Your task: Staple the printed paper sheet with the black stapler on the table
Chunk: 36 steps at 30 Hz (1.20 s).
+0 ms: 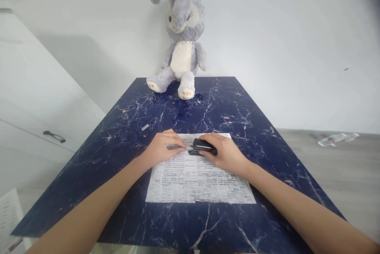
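Note:
A small black stapler (205, 146) lies over a printed sheet of paper (190, 178), gripped by my right hand (225, 153) with fingers on top and thumb along the near side. My left hand (164, 148) is at the stapler's left end, thumb and fingertips pinched together. A thin silvery bit shows between those fingertips and the stapler; whether it is part of the stapler or a loose piece I cannot tell. Beyond my left hand, a short grey strip (145, 127), resembling a row of staples, rests on the table.
The dark blue marbled table (252, 119) narrows away toward a white wall. A grey plush rabbit (182, 56) sits at its far edge. At the left stands a white cabinet with a black handle (54, 136). A clear plastic item (338, 139) lies on the floor at right.

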Motion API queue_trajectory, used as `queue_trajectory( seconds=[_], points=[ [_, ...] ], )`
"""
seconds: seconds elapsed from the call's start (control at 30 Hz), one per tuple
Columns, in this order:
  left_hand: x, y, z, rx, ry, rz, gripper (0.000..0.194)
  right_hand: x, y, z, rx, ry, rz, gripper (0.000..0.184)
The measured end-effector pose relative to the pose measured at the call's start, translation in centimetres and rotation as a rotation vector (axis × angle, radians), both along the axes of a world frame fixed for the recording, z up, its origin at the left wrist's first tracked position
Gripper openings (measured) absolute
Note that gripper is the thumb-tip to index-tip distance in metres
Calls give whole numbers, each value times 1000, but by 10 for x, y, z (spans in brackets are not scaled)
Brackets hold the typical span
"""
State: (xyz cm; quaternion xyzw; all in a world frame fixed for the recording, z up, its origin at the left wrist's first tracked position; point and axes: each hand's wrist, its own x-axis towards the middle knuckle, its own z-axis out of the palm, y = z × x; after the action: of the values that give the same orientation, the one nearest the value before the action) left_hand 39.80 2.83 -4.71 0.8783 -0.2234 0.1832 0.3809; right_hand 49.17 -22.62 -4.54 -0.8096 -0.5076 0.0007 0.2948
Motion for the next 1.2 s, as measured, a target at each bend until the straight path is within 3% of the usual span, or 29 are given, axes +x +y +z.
queue_trajectory(
  seconds=[0.4, 1.2],
  points=[
    [-2, -2, 0, -72, 72, 73, 5, 0, 0, 1, 3, 7, 6, 28],
    [-3, -6, 1, -51, 66, 23, 5, 0, -1, 0, -3, 17, 10, 27]
  ],
)
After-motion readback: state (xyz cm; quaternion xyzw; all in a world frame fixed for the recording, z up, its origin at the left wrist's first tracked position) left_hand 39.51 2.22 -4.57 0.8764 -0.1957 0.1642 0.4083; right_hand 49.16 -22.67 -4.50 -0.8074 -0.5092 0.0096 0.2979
